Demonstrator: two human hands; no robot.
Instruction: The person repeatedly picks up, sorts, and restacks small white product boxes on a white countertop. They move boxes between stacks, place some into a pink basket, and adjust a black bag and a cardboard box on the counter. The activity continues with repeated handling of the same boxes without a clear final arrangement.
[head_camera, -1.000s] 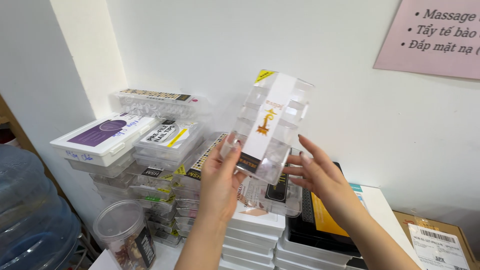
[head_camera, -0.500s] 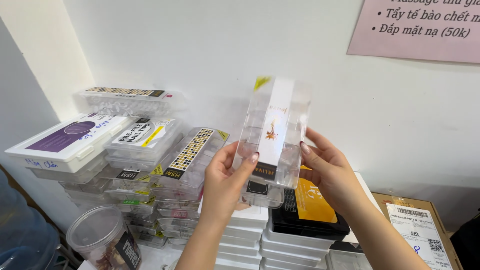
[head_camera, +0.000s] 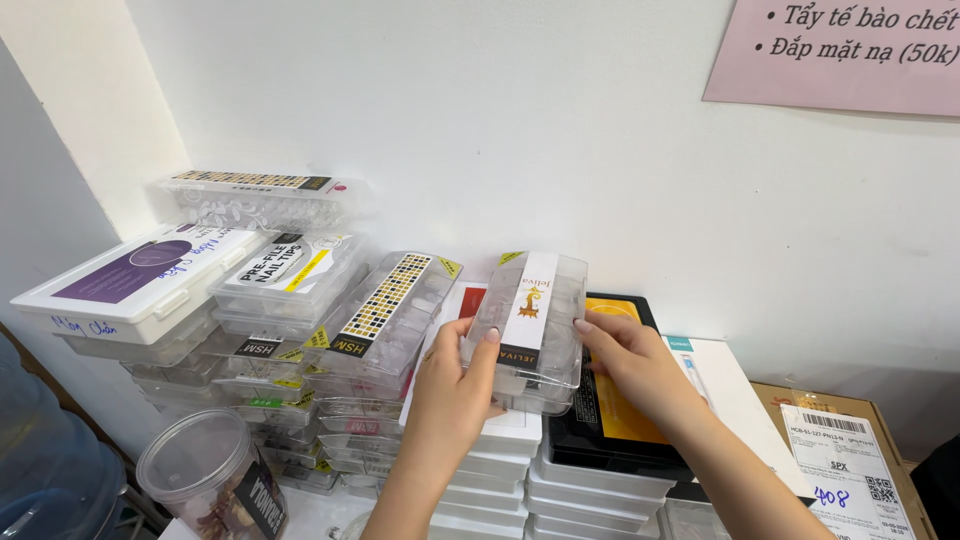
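Both hands, left hand (head_camera: 452, 392) and right hand (head_camera: 632, 365), hold the clear plastic box with a white strip (head_camera: 530, 325) by its sides; it looks light, stiff and slippery.

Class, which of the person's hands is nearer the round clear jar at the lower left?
Left. The left hand grips the clear box on the side facing the jar; the right hand holds its far side.

Clear box (head_camera: 530, 330) w/ white-black strip; black box (head_camera: 610, 420) w/ orange label; pink sign (head_camera: 840, 55).
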